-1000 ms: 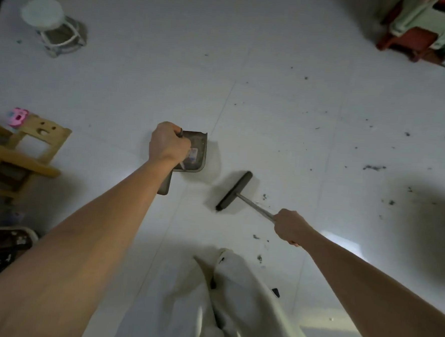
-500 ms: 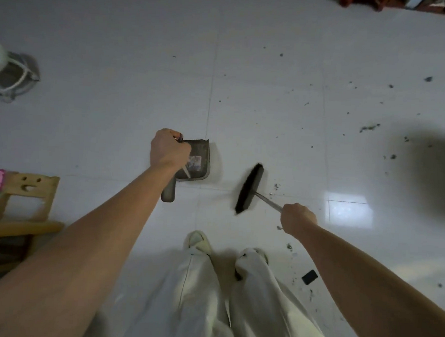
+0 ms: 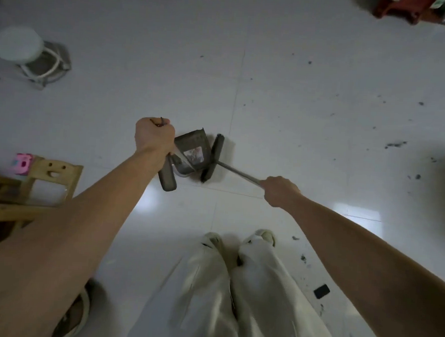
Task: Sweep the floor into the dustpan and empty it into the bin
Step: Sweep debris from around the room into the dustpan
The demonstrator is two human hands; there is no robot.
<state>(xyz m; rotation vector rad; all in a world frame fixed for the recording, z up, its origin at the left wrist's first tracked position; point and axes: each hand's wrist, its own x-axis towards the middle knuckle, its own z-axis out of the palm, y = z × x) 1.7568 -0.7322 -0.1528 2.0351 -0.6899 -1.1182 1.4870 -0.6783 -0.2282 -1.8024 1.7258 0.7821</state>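
left hand (image 3: 154, 138) is wrapped tight round the dustpan (image 3: 191, 150) handle, right hand (image 3: 280, 191) clenched on the broom (image 3: 214, 158) stick, brush head pressed against the pan mouth at its 3 o'clock. if the pan tips or lifts, bits could slip under. loads of dirt (image 3: 394, 145) out at 3 o'clock. no bin in sight.

Dim, soft indoor light, wide-angle view.
Bright glare patches sit on the glossy floor (image 3: 274, 67) near the person's arms; a dark shadow falls at the right edge; edges bend and the trousers (image 3: 234, 299) look blurred.
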